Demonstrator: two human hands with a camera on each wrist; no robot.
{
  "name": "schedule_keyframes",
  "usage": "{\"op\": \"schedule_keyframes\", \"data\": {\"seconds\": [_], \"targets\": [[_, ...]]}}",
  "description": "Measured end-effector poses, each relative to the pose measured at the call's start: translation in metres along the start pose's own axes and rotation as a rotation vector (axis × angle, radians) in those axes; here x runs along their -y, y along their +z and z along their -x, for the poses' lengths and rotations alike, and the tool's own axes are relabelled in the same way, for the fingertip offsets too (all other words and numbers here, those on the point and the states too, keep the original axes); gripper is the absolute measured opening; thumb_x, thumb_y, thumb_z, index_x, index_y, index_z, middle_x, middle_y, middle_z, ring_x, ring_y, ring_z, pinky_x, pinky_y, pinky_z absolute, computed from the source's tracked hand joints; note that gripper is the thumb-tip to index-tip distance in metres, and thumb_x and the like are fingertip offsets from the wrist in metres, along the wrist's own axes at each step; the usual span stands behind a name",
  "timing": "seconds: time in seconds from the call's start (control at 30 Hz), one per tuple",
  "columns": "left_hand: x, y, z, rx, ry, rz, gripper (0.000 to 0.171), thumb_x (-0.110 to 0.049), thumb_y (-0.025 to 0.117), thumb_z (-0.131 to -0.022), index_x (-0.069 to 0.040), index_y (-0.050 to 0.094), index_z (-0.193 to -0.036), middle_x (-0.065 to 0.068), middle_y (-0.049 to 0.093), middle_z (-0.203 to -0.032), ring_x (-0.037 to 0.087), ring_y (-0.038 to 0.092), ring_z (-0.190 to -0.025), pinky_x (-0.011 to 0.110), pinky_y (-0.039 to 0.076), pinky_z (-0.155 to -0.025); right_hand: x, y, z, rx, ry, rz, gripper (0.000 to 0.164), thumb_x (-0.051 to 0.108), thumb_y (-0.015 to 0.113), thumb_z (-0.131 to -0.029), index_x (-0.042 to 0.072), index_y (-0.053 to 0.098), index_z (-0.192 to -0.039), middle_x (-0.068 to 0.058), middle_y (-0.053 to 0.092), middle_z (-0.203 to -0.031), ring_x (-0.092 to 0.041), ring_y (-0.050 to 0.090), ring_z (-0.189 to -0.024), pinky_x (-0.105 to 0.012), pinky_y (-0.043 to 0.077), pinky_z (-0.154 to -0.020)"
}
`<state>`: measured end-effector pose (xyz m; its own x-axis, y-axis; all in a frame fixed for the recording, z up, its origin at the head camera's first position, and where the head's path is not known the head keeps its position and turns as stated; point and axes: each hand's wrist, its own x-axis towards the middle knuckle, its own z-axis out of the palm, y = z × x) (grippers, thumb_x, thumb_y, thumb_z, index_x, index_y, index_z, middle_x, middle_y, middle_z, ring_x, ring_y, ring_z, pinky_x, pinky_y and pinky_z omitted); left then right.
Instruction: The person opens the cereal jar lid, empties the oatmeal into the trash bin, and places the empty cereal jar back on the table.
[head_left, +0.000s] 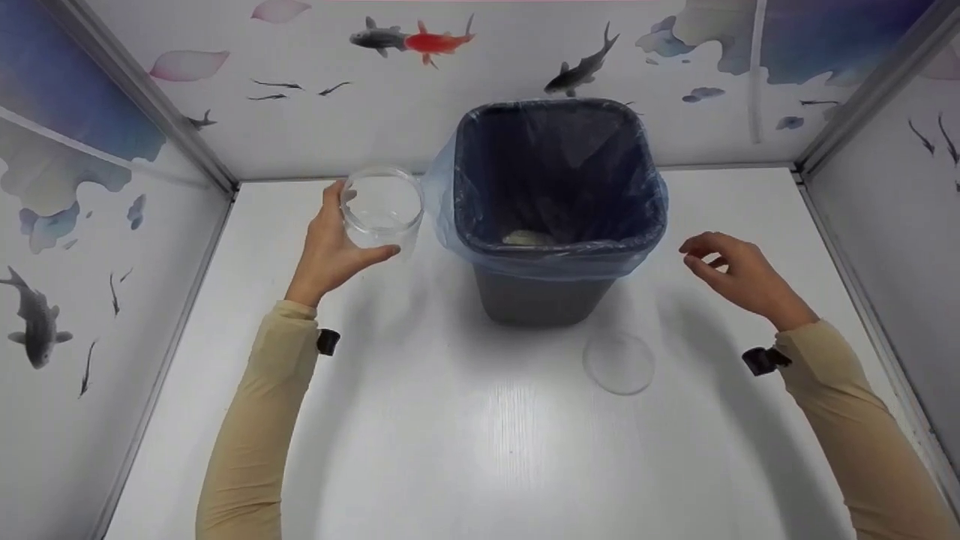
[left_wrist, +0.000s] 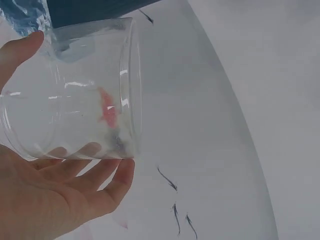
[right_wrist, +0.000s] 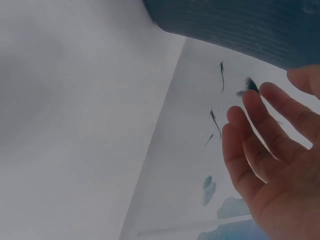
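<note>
A clear, lidless jar (head_left: 383, 206) is gripped in my left hand (head_left: 327, 251), left of the waste bin (head_left: 541, 296). In the left wrist view the fingers curl along one side of the jar (left_wrist: 65, 112) and the thumb lies on the other; its contents look to be only air, with the wall's fish print showing through. My right hand (head_left: 739, 274) hovers right of the bin, fingers loosely bent and holding nothing. A clear round lid (head_left: 619, 364) lies flat on the table in front of the bin.
A blue plastic bag (head_left: 450, 202) lines the bin and folds over its rim. Inside, near the front wall, lies a pale crumpled item (head_left: 527, 238). White panels (head_left: 510, 45) with fish prints enclose the white table (head_left: 450, 465) at the back and sides.
</note>
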<state>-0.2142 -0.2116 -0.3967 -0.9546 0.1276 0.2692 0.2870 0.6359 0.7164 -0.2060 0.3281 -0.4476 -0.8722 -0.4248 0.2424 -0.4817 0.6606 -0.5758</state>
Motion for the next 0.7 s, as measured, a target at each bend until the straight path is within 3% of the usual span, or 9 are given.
{"op": "schedule_keyframes", "data": {"seconds": [0.47, 0.7], "targets": [[0.029, 0.051, 0.047, 0.07, -0.034, 0.044, 0.106, -0.022, 0.091, -0.063, 0.004, 0.026, -0.142, 0.025, 0.041, -0.14, 0.036, 0.041, -0.128, 0.047, 0.033, -0.106, -0.006, 0.024, 0.027, -0.055, 0.029, -0.062, 0.02, 0.004, 0.059, -0.095, -0.003, 0.062, -0.114, -0.011, 0.063, -0.108, 0.003, 0.052, -0.096, -0.013, 0.043, -0.076], [0.042, 0.078, 0.072, 0.186, -0.048, 0.117, 0.11, -0.018, 0.093, -0.059, 0.004, 0.025, -0.142, 0.024, 0.044, -0.137, 0.04, 0.042, -0.126, 0.049, 0.033, -0.105, -0.009, 0.031, 0.036, -0.061, 0.08, -0.083, 0.021, 0.007, 0.059, -0.096, -0.003, 0.062, -0.114, -0.015, 0.064, -0.109, 0.004, 0.052, -0.095, -0.009, 0.041, -0.076]]}}
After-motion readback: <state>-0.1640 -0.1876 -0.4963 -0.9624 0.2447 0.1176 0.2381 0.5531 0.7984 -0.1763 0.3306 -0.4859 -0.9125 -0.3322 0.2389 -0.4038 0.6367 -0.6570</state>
